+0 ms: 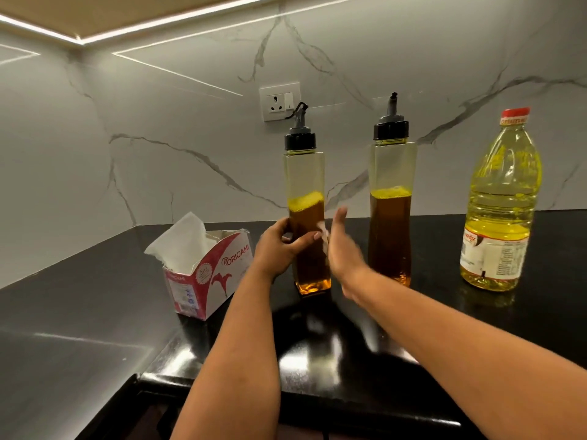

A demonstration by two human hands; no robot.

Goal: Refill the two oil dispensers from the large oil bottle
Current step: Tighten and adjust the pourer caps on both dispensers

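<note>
Two tall clear oil dispensers with black spout caps stand on the black counter, each about half full of amber oil. My left hand [279,246] grips the left dispenser [306,173] around its lower body. My right hand [343,249] is blurred against that dispenser's right side, holding a small white tissue piece [323,231]. The right dispenser [391,185] stands untouched. The large oil bottle [502,198], with a red cap on and yellow oil inside, stands at the far right.
An open red-and-white tissue box [206,274] with a tissue sticking up sits left of my hands. A wall socket [279,101] is on the marble backsplash behind. The black counter [95,328] edge runs near the bottom.
</note>
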